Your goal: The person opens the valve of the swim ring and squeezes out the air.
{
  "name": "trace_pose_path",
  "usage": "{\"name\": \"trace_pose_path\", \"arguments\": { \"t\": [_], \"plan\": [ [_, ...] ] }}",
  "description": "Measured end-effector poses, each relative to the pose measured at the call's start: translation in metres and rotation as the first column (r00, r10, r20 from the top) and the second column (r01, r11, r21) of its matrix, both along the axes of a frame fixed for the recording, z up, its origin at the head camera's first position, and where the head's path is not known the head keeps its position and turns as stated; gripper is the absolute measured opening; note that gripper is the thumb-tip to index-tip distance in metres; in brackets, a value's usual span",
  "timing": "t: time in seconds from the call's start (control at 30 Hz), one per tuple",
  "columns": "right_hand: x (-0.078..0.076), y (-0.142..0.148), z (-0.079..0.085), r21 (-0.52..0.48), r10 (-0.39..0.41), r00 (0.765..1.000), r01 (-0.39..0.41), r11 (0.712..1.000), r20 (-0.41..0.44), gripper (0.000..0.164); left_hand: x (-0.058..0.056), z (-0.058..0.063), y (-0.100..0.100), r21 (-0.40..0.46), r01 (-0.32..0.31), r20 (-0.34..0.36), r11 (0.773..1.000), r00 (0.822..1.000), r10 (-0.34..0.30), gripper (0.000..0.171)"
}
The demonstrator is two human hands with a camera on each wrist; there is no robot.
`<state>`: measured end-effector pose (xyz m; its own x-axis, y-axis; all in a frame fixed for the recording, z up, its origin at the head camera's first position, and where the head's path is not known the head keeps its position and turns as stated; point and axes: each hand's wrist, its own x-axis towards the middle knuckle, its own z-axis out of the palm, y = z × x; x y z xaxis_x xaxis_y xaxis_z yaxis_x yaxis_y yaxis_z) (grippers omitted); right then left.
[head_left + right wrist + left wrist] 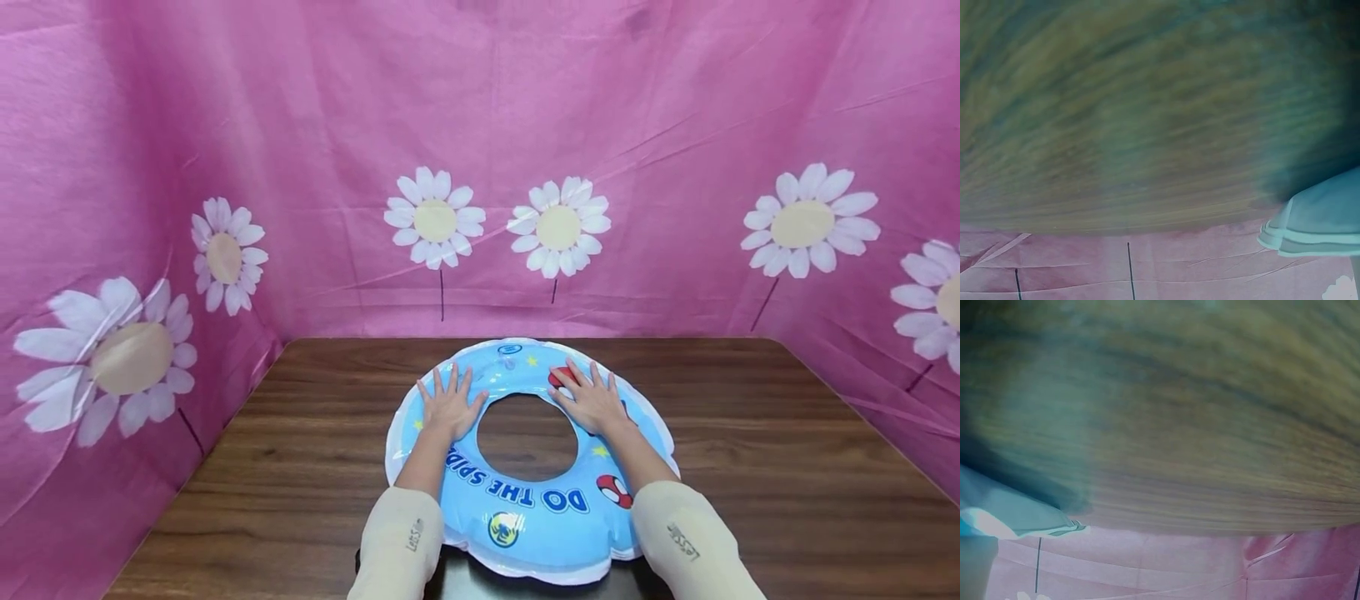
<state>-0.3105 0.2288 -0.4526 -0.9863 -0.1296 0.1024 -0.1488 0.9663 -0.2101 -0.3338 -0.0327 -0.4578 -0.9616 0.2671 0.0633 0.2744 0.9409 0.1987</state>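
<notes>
A blue inflatable swim ring [517,533] with a white edge lies on the wooden table, its lettering upside down in the head view. My left hand [447,408] rests on its left side, fingers straight and spread. On the upper right of the ring my right hand [596,407] lies flat with fingers spread, partly covering a red print. Through the round hole the brown tabletop shows. The ring's edge [1010,503] appears at the lower left of the left wrist view, and its edge [1322,215] at the lower right of the right wrist view.
The brown wooden table [750,433] extends to both sides of the ring. A pink cloth [480,100] printed with white daisies hangs behind and on both sides of it. The ring's near side reaches the table's front, where a dark surface [480,579] shows.
</notes>
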Motion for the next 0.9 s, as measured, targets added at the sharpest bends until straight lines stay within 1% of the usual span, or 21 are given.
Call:
{"name": "trace_pose_path", "arguments": {
  "t": [0.13,0.17,0.27,0.53,0.77,0.83,0.87,0.9],
  "plan": [
    [0.001,0.000,-0.001,0.003,0.000,1.000,0.000,1.000,0.005,0.064,0.001,0.000,0.001,-0.012,-0.008,-0.004,1.000,1.000,0.008,0.070],
    [0.001,0.000,-0.001,0.002,0.000,1.000,0.000,1.000,0.005,0.064,0.006,0.008,0.002,-0.027,-0.016,0.024,1.000,1.000,0.017,0.068],
    [0.001,0.000,-0.002,0.001,-0.004,1.000,0.004,1.000,0.007,0.064,0.005,0.007,0.003,-0.036,-0.022,0.019,0.999,1.000,0.023,0.068],
    [0.004,-0.002,0.000,0.011,-0.017,1.000,0.017,1.000,0.007,0.065,0.005,0.006,0.002,-0.039,-0.030,0.039,0.999,0.999,0.032,0.068],
    [0.003,-0.001,0.002,0.065,-0.019,0.999,0.022,0.998,-0.050,0.065,0.005,0.009,0.004,-0.074,-0.028,0.016,0.997,0.999,0.029,0.071],
    [0.002,0.000,0.004,0.020,0.006,0.998,-0.004,1.000,-0.055,0.064,0.005,0.012,0.002,-0.062,-0.021,0.029,0.998,0.999,0.022,0.071],
    [0.003,0.002,0.006,-0.025,0.019,0.998,-0.021,0.999,-0.056,0.062,0.006,0.014,0.001,-0.030,-0.016,0.042,0.999,0.999,0.017,0.071],
    [0.003,0.003,0.007,-0.083,0.040,0.997,-0.045,0.996,-0.063,0.061,0.005,0.016,-0.001,0.026,-0.012,0.055,1.000,0.998,0.010,0.070]
  ]
}}
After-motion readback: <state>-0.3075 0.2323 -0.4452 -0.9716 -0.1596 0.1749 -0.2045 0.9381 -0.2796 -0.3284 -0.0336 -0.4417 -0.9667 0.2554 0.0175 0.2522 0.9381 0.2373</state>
